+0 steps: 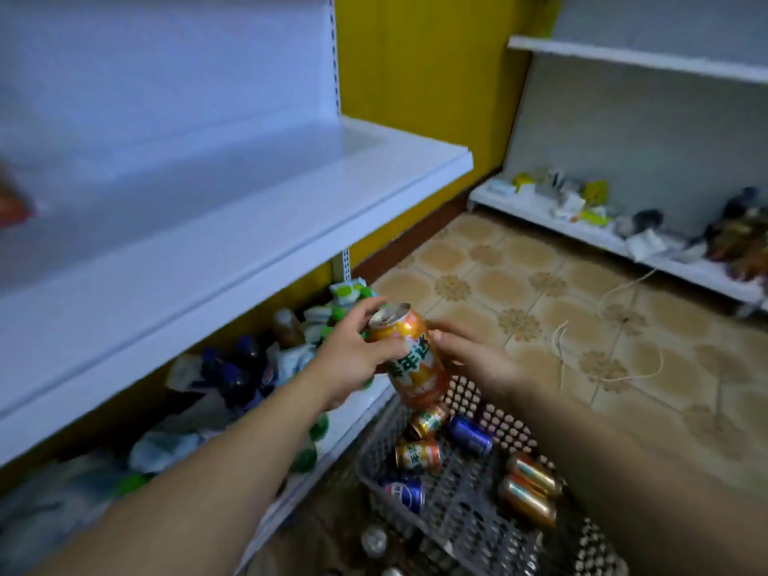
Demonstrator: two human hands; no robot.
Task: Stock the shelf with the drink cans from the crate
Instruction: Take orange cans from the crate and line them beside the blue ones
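Fingers of left hand (348, 361) and right hand (471, 356) grip glossy orange cylindrical can (417, 367) over perforated grey plastic crate (505, 421).

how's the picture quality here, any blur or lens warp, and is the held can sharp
Head view: dim bluish light; the orange can between the left hand and right hand is fairly sharp, label print visible; the white shelf and the clutter under it smear toward the left edge; wide-angle warp stretches the forearms.
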